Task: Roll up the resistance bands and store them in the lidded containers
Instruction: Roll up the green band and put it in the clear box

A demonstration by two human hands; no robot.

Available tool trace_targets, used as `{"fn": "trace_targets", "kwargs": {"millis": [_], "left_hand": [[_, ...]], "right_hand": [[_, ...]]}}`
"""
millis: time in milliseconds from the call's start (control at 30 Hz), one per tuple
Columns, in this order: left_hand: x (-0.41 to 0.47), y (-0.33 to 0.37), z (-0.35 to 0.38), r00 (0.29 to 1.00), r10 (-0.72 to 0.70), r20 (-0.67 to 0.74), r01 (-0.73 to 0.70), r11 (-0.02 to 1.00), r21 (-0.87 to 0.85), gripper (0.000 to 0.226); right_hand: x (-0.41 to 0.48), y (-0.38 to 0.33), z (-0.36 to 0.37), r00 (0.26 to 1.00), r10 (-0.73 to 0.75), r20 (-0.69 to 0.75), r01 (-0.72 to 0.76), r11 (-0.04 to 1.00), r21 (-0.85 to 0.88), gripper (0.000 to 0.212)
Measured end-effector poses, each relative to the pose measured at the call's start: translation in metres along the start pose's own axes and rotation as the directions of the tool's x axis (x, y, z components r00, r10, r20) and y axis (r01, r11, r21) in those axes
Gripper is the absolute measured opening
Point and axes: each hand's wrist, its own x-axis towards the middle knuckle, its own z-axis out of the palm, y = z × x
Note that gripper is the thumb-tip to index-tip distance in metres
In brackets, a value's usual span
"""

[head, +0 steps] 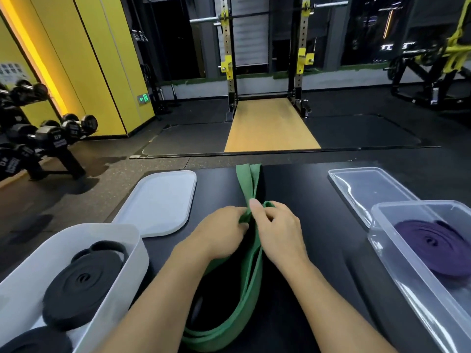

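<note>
Left hand (221,234) and right hand (279,231) are pinching the green band (249,186), both grips clamped around its folded middle.

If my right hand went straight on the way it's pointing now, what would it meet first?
Likely the green resistance band: your right hand pinches it and points along its stretch toward the table's far edge.
</note>
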Motion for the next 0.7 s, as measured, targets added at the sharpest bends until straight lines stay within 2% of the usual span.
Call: {"fn": "trace_targets", "kwargs": {"millis": [67,167,233,300,367,400,467,500,533,567,633,700], "left_hand": [[-0.01,0.001,-0.003,0.995,0.083,0.056,-0.082,0.996,-0.027,0.033],[-0.016,0.001,-0.009,0.979,0.148,0.143,-0.129,0.982,-0.137,0.034],[-0.017,0.001,-0.021,0.96,0.107,0.261,-0.074,0.988,-0.133,0.042],[-0.016,0.0,-0.037,0.898,0.013,0.439,0.025,0.996,-0.08,0.061],[-0.008,0.001,-0.052,0.846,-0.015,0.532,0.113,0.982,-0.153,0.052],[0.0,0.003,-0.056,0.871,-0.022,0.49,0.145,0.966,-0.215,0.04],[0.027,0.009,-0.054,0.964,-0.125,0.237,0.195,0.935,-0.297,0.019],[0.043,0.013,-0.05,0.977,-0.185,0.11,0.211,0.926,-0.313,0.018],[0.057,0.019,-0.045,0.976,-0.219,0.02,0.214,0.928,-0.304,0.026],[0.069,0.025,-0.039,0.972,-0.234,-0.023,0.219,0.937,-0.273,0.04],[0.089,0.032,-0.025,0.967,-0.254,-0.007,0.251,0.957,-0.148,0.057],[0.103,0.029,-0.013,0.962,-0.274,0.0,0.274,0.962,0.002,0.05]], "right_hand": [[0.002,0.0,-0.002,0.998,0.006,-0.059,-0.004,1.0,0.028,0.068],[0.004,0.0,-0.005,0.996,0.007,-0.092,-0.01,0.999,-0.036,0.061],[0.006,-0.002,-0.005,0.996,0.021,-0.086,-0.029,0.995,-0.099,0.053],[0.007,-0.002,-0.006,0.997,0.032,-0.071,-0.04,0.992,-0.116,0.045],[0.007,0.0,-0.006,0.998,0.018,-0.064,-0.025,0.993,-0.114,0.039],[0.006,0.001,-0.005,0.998,0.002,-0.065,-0.009,0.994,-0.109,0.038],[0.005,0.002,-0.005,0.998,-0.03,-0.052,0.026,0.996,-0.083,0.035],[0.005,0.002,-0.006,0.998,-0.049,-0.033,0.047,0.997,-0.064,0.034],[0.004,0.002,-0.006,0.998,-0.069,-0.008,0.069,0.997,-0.046,0.033],[0.004,0.002,-0.006,0.996,-0.092,0.013,0.092,0.995,-0.032,0.033],[0.003,0.003,-0.007,0.993,-0.115,0.023,0.116,0.993,-0.026,0.033],[0.003,0.005,-0.008,0.995,-0.102,0.004,0.102,0.993,-0.056,0.034]]}}
